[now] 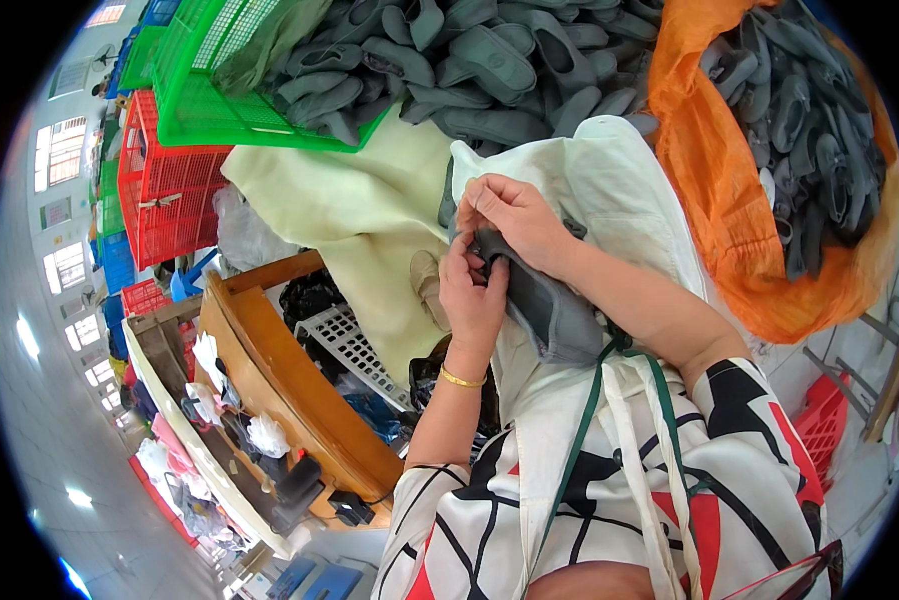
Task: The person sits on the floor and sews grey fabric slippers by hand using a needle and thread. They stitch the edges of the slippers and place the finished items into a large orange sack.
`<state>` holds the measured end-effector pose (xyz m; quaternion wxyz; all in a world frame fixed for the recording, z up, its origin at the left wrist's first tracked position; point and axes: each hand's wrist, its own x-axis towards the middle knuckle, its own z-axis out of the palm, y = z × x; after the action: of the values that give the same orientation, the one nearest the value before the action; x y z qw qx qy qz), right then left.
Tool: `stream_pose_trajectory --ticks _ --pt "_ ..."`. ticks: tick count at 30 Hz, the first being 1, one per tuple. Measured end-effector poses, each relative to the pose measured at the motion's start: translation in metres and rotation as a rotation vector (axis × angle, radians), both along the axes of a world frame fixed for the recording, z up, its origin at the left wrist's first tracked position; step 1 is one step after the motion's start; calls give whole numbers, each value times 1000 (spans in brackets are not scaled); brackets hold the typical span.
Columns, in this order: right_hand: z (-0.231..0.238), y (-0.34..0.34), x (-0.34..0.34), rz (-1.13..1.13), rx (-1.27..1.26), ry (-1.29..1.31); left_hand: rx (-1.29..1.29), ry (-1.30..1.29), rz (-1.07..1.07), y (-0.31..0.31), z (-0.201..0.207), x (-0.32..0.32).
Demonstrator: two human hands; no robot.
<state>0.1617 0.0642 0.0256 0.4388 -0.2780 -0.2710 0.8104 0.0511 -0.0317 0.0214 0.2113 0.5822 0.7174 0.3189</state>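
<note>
grey shoe [557, 318]: dark, soft-looking
pose: slanting, broad end lower right
place: in left hand [472, 288], right hand [521, 218] over it

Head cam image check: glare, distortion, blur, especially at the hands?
Head view: bright white windows at far left look washed out; fisheye bows the brown wooden desk and leaves corners black; left bare hand and right bare hand look evenly lit, fairly sharp; the dark grey fabric shoe loses some detail in shadow.

Across the lower centre of the frame, my short-sleeved white top [754, 475] carries black lines, angular black blocks and red patches. Cream straps [624, 440] and a dark green cord [580, 428] lie over it. A gold-coloured bracelet [462, 380] circles my left wrist [469, 362].
</note>
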Motion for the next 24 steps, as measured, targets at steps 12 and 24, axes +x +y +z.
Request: stream_pose_trajectory --ticks 12,24 --pt "51 -58 53 -141 307 -225 313 256 -473 19 0 -4" --pt "23 -92 117 -398 1041 -873 142 -80 -804 31 -29 65"
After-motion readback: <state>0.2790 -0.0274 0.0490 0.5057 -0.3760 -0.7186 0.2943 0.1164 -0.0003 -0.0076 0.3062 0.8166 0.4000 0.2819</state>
